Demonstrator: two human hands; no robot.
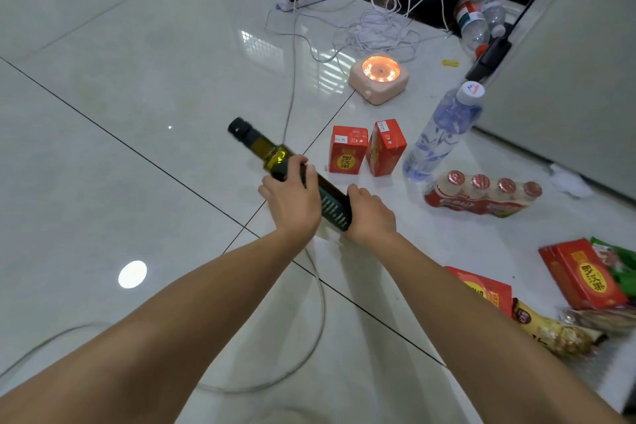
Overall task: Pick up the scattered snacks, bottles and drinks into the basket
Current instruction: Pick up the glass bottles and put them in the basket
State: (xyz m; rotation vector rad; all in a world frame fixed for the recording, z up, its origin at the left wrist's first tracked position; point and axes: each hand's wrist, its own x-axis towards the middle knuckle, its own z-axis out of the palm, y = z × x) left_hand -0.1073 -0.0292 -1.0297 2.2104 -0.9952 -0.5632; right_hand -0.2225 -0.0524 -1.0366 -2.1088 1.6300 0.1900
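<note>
We hold a dark green glass bottle (332,205) slanted low over the white tiled floor (137,79), black cap pointing away to the left. Left hand (292,200) fingers (297,162) wrap its shoulder; right hand (370,213) grips its base. Beyond stand two red drink cartons (346,153), a clear water bottle (440,134) and a four-pack of small drink bottles (481,196).

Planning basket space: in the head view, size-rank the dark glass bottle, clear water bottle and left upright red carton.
1-2. dark glass bottle (longer) and clear water bottle (fatter): too close to rank.
3. left upright red carton, clearly smallest.
</note>
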